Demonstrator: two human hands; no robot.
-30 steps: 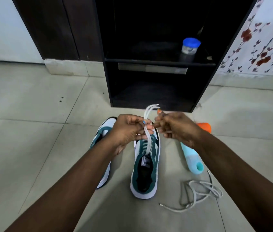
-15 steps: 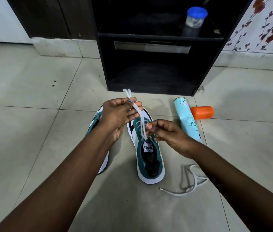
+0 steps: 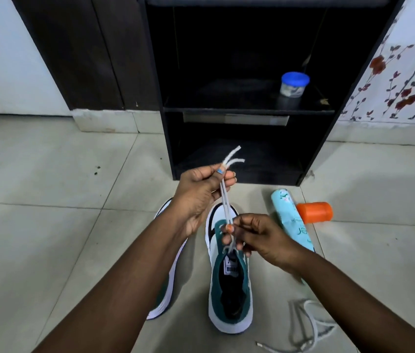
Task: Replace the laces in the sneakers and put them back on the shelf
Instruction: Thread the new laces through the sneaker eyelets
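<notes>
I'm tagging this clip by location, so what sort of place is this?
Most likely a room in a home: a tiled floor, a wall with a floral pattern, and a dark open shelf unit at floor level, with a sneaker being laced in front of it.

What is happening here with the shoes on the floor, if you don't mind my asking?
A person is lacing a sneaker on the floor. The left hand holds both ends of the white lace up, and the right hand pinches it near the eyelets. The other sneaker sits beside it, a loose lace lies to the right, and the shelf holds neither shoe.
</notes>
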